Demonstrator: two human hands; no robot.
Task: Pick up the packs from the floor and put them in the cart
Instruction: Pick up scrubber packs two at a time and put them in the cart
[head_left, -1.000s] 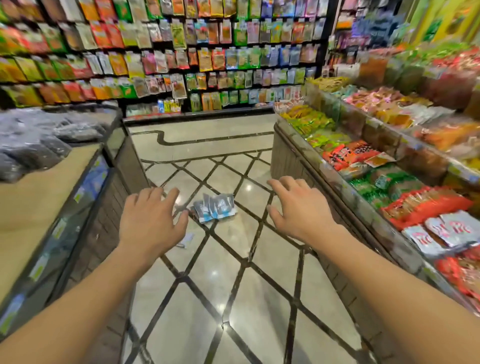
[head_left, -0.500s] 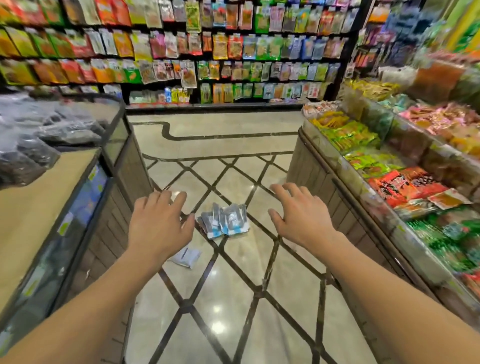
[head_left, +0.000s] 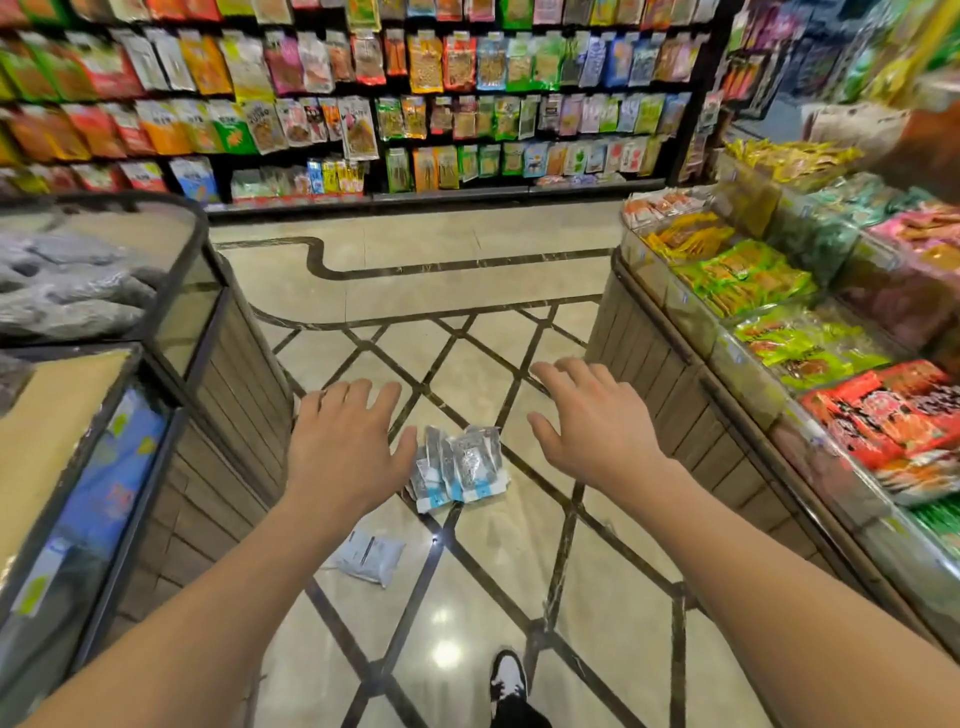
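Now nearer packs (head_left: 457, 467), shoe (head_left: 508, 680) appeared

The beige stone-look floor (head_left: 467, 597) with dark inlaid strips is polished and glossy, mirroring ceiling lights; the silver-and-blue plastic packs (head_left: 460, 467) look shiny and crinkled; the flat white pack (head_left: 370, 558) seems duller; the brown slatted display sides (head_left: 670, 379) look like matt wood; their clear guards (head_left: 727, 353) shine like acrylic.
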